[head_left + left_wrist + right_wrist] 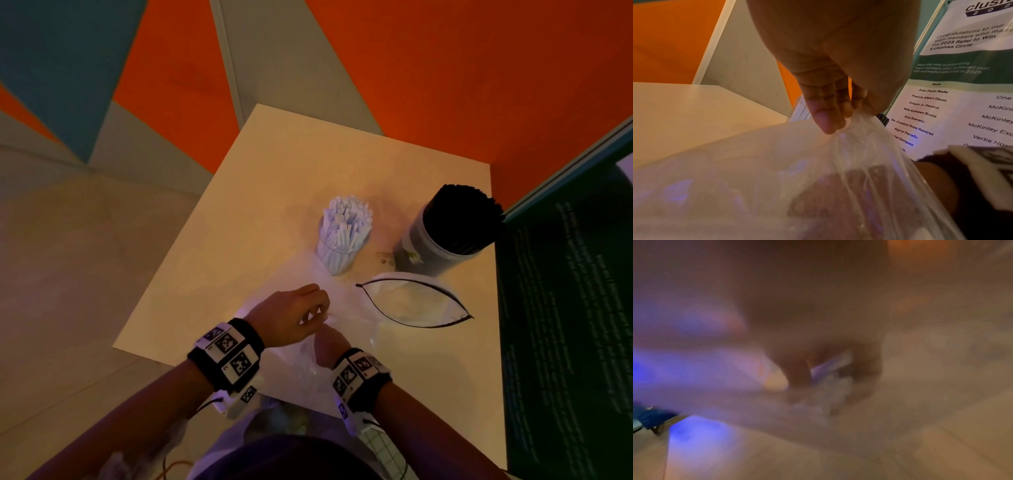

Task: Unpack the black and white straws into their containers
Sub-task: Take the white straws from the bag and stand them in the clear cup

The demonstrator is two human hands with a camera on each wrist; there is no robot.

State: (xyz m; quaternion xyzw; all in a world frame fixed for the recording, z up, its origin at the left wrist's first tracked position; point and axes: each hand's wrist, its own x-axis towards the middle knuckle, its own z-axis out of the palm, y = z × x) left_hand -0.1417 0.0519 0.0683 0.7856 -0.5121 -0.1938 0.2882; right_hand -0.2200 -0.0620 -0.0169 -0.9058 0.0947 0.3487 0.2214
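Observation:
White straws (346,233) stand bunched in a clear glass at the table's middle. To its right a grey container (421,253) is full of black straws (462,216). My left hand (315,313) pinches the top edge of a clear plastic bag (777,170) near the table's front. My right hand (327,342) reaches inside that bag and shows through the film. In the blurred right wrist view, the right hand's (828,378) curled fingers grip a few white straws (830,366).
An open zip bag (414,305) with a black zipper rim lies flat in front of the grey container. A dark green poster board (565,308) stands against the table's right edge. The cream table (274,192) is small, with floor to its left.

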